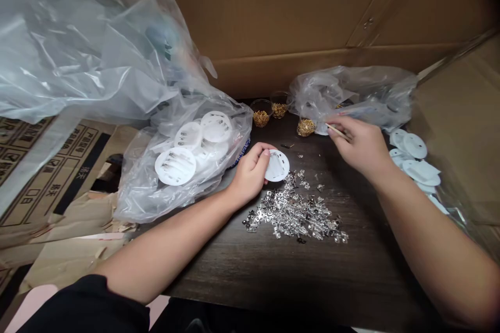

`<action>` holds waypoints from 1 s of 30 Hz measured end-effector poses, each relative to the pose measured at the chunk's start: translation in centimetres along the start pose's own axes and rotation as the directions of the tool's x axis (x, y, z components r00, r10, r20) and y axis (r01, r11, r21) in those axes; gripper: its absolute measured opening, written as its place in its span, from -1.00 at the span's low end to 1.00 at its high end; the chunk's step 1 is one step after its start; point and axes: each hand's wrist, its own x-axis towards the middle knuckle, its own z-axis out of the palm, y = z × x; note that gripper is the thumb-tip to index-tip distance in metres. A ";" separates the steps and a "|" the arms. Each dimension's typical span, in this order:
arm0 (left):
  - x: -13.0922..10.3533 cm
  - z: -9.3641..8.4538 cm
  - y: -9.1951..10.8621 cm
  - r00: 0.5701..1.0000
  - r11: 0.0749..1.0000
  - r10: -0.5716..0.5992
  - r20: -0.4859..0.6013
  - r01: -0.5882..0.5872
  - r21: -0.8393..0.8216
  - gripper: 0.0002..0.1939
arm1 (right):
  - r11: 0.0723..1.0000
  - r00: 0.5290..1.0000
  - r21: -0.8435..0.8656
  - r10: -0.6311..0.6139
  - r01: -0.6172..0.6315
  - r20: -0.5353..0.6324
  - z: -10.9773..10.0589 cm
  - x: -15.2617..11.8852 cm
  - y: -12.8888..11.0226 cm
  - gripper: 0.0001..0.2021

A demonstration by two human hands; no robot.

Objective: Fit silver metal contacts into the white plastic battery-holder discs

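My left hand (253, 170) grips a round white disc (278, 166) by its left edge, thumb on top. Small slots and marks show on the disc's face. Over to the right, my right hand (353, 140) pinches a thin pale stick (336, 131), its tip pointing left toward a small clear cup of gold-coloured pieces (305, 126). Just below the held disc lies a loose pile of small silvery metal pieces (299, 213) on the dark table (250, 270).
Two more cups of gold pieces (261, 115) stand at the back. An open plastic bag (144, 192) with white discs lies left, more discs (422, 171) lie right. A plastic bag (375, 88) sits behind my right hand. Cardboard (273, 10) walls the back and right.
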 end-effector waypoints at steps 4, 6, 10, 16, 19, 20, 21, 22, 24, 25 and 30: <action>0.0 0.0 -0.1 1.000 1.000 -0.011 -0.001 0.011 -0.012 -0.70 | 0.990 0.927 -0.094 -0.062 0.104 0.369 -1.3 4.2 -0.3 -0.66; 0.0 0.0 -0.2 1.000 1.000 -0.009 -0.001 0.009 -0.016 -0.70 | 0.984 0.866 -0.123 -0.053 0.131 0.497 -1.8 5.9 -0.6 -0.65; 0.0 0.0 -0.2 1.000 1.000 -0.002 0.006 0.002 -0.025 -0.70 | 0.972 0.799 -0.167 -0.031 0.163 0.601 -1.9 7.4 -1.3 -0.63; 0.0 0.0 0.2 1.000 0.999 -0.016 0.008 0.016 -0.034 -0.68 | 0.993 0.850 -0.064 -0.050 0.098 0.525 -1.2 7.5 -0.9 -0.73; 0.0 0.1 0.3 1.000 0.999 -0.011 0.008 0.012 -0.038 -0.67 | 0.999 0.860 0.053 -0.035 0.009 0.509 -1.1 7.5 -0.7 -0.76; -0.1 0.1 0.3 1.000 0.999 -0.012 0.009 0.013 -0.042 -0.67 | 0.995 0.867 0.094 -0.031 -0.018 0.498 -1.1 7.5 -0.7 -0.76; -0.1 0.1 0.3 1.000 0.999 -0.015 0.010 0.015 -0.046 -0.67 | 0.992 0.881 0.122 -0.025 -0.037 0.473 -1.3 7.5 -0.9 -0.75; -0.1 0.1 0.2 1.000 0.999 -0.019 0.010 0.019 -0.051 -0.66 | 0.990 0.901 0.131 -0.018 -0.043 0.434 -1.4 7.4 -1.1 -0.75; -0.1 0.1 0.0 1.000 0.998 -0.025 0.013 0.026 -0.060 -0.65 | 0.993 0.945 0.116 -0.017 -0.022 0.325 -1.8 6.9 -1.8 -0.77; -0.1 0.1 0.0 0.999 0.997 -0.030 0.016 0.031 -0.067 -0.63 | 0.994 0.962 0.110 -0.023 -0.007 0.271 -2.0 6.6 -2.2 -0.79; 0.0 0.0 0.1 0.999 0.993 -0.035 -0.001 0.035 -0.116 -0.52 | 0.984 0.953 0.158 -0.120 0.078 0.277 -1.7 2.6 -3.5 -0.82</action>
